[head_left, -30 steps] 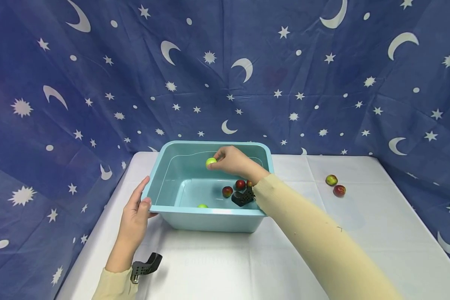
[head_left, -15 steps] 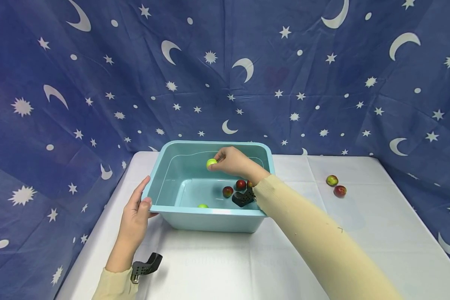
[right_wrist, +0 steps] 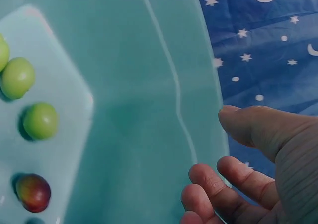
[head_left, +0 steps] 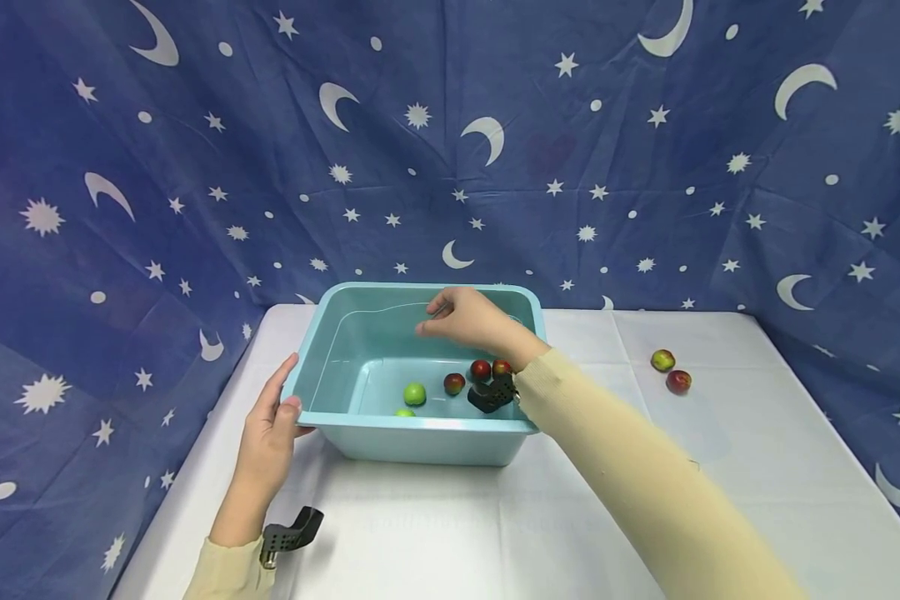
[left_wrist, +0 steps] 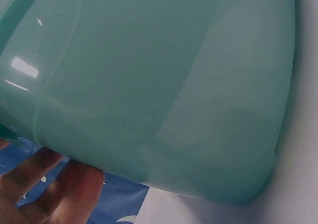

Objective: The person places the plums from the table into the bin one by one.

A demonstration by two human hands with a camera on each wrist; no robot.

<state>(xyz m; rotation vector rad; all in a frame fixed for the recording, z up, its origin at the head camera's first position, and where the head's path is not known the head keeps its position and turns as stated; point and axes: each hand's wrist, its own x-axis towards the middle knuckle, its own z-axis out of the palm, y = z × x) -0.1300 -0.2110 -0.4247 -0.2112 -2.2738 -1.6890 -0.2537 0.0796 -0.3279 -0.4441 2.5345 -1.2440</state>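
Observation:
My left hand (head_left: pixel 268 437) grips the left rim of a light blue plastic basin (head_left: pixel 420 423). In the left wrist view its fingers (left_wrist: pixel 82 191) press against the basin's outer wall (left_wrist: pixel 124 95). Over the basin my right hand (head_left: pixel 468 321) hovers with thumb and fingers apart, holding nothing. A small green plum-like fruit (head_left: pixel 415 394) lies on the basin floor below it, with another green one (head_left: pixel 405 412) partly hidden by the front rim. Several reddish plum-like fruits (head_left: pixel 454 383) lie to their right. The right wrist view has three green fruits (right_wrist: pixel 40 120) and a red one (right_wrist: pixel 33 193).
On the white-covered table (head_left: pixel 720 467), right of the basin, lie a yellow-green and red fruit (head_left: pixel 663 360) and a dark red one (head_left: pixel 678 382). A blue cloth (head_left: pixel 555 150) with moons and stars hangs behind and at the sides.
My right hand has let go of the green plum-like fruit it was pinching. That fruit now lies on the basin floor. My left hand keeps its grip on the rim.

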